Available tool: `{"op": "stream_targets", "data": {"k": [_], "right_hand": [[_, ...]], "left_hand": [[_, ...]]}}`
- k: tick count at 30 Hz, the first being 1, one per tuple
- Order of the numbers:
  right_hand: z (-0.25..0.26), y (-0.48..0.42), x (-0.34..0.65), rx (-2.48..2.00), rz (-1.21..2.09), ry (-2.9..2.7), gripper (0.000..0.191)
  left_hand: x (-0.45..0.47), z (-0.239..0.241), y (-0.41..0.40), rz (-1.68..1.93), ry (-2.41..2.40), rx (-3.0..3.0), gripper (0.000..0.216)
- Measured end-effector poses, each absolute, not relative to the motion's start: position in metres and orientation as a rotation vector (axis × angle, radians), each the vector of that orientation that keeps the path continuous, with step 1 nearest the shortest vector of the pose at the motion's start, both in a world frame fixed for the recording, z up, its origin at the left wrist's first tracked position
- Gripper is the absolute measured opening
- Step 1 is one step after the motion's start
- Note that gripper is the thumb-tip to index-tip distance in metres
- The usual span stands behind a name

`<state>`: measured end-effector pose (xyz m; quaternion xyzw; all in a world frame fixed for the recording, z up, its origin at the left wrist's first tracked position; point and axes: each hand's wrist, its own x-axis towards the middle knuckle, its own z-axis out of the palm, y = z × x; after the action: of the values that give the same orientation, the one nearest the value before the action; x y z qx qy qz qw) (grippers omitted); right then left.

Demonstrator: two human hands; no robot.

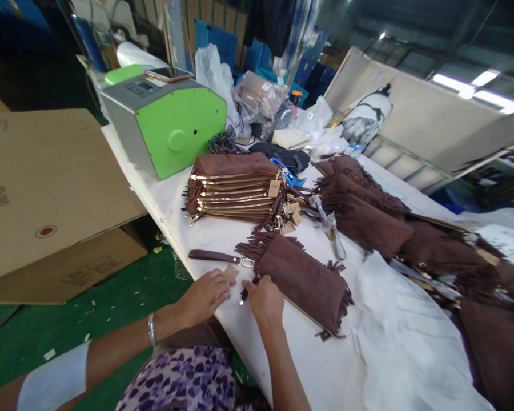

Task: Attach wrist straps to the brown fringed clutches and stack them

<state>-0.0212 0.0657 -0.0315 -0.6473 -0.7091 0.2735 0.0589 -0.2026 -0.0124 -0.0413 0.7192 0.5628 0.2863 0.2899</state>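
A brown suede fringed pouch point(302, 277) lies flat on the white table point(308, 365) in front of me, its wrist strap point(214, 257) stretched out to the left from a metal clasp. My left hand point(205, 294) rests near the table edge with fingers pressed on a small tan tag point(231, 272) by the clasp. My right hand point(265, 299) is closed at the pouch's near corner, pinching a small dark pull point(242, 295) at the zipper end.
A stack of matching pouches with tags point(235, 191) sits behind, more pouches point(368, 211) overlap to the right. A green and grey machine point(167, 123) stands at the far left of the table. White wrapping sheets point(406, 337) lie right; cardboard boxes point(47, 194) sit on the green floor.
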Motion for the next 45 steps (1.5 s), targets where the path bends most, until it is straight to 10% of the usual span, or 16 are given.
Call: {"op": "stream_targets", "data": {"k": [18, 45], "right_hand": [[-0.031, 0.026, 0.009, -1.274, 2.212, -0.890, 0.034], [-0.043, 0.004, -0.022, -1.380, 1.960, -0.632, 0.047]], "left_hand": [[-0.203, -0.051, -0.066, 0.848, 1.346, 0.762, 0.054], [-0.186, -0.050, -0.071, 0.824, 1.379, 0.678, 0.053]]}}
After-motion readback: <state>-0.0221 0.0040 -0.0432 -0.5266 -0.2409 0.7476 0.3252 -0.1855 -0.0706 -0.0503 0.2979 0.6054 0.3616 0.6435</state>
